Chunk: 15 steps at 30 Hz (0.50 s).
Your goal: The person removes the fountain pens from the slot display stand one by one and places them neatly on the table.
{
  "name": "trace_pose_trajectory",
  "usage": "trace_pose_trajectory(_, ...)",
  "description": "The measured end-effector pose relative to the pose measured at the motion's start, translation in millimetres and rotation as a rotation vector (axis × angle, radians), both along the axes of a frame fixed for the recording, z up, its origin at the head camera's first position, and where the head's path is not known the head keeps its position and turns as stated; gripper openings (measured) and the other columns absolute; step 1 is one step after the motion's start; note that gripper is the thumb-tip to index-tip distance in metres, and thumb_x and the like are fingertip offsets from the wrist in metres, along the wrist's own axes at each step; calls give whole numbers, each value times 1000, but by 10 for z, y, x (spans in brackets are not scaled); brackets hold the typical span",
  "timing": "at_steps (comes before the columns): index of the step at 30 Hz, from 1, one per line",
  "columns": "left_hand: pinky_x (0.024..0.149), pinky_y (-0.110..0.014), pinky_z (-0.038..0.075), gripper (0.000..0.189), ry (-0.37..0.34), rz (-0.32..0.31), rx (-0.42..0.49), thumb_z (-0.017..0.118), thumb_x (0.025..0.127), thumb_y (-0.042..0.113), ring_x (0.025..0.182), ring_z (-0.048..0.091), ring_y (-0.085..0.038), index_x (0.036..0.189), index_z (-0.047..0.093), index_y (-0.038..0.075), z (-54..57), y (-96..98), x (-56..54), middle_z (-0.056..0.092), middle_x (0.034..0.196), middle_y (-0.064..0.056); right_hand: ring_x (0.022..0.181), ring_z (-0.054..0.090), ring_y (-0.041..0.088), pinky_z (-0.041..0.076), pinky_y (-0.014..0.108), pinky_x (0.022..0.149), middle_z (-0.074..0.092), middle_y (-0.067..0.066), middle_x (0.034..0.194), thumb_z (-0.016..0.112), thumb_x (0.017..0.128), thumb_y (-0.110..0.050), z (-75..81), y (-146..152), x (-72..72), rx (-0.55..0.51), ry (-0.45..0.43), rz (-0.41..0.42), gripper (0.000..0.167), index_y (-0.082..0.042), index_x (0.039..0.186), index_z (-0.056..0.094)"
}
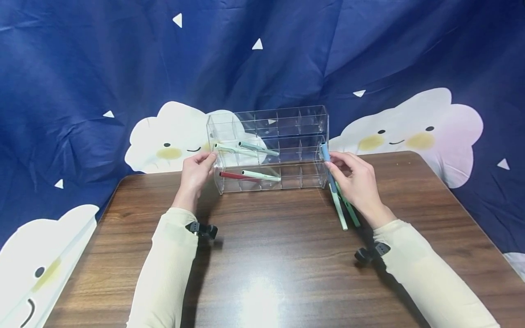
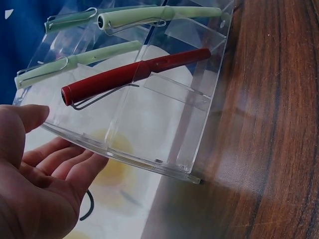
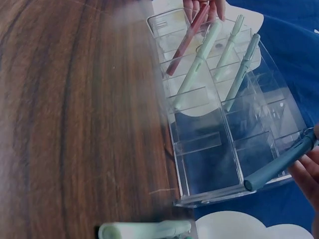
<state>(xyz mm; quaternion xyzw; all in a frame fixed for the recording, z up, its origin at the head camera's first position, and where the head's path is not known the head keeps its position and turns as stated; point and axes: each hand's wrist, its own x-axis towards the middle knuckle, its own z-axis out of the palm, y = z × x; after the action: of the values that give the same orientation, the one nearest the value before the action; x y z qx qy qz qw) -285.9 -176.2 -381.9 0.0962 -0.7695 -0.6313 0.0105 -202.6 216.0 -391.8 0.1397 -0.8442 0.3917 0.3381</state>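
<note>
A clear acrylic pen rack (image 1: 289,162) with tiers of compartments stands on the table. My left hand (image 1: 196,173) grips its left side, the panel's edge between thumb and fingers (image 2: 75,167). At the rack's right end, my right hand (image 1: 354,180) pinches a blue pen (image 3: 279,167), tilted and close to the side panel. On the rack's middle tier lie a pale green pen (image 1: 235,150) and a teal pen (image 1: 258,147). The lower tier carries a red pen (image 2: 134,73) and another pale green pen (image 1: 262,176).
Beneath my right hand, a light green pen (image 1: 338,209) and a darker green pen (image 1: 349,210) lie on the wooden table (image 1: 262,241), beside the rack's right end. A blue curtain (image 1: 287,54) with cloud shapes hangs directly behind the rack.
</note>
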Motion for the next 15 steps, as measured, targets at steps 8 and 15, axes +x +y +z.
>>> trace_pose_trajectory(8,105,-29,62,44,1,-3,-9,65,109,28,130,68,-32,141,67,-3,5,14,-1,68,139,-22,83,54,-19,45,-2,74,78,20,95,79,95,1,-62,136,47,-23,-18,-26,23,3,118,79)
trace_pose_trajectory(15,102,-26,62,44,2,-2,7,66,109,28,128,68,-32,140,67,-3,-2,3,1,68,134,-20,84,53,-17,44,-2,76,78,19,100,76,100,-5,-138,219,113,-25,-100,-80,22,0,121,79)
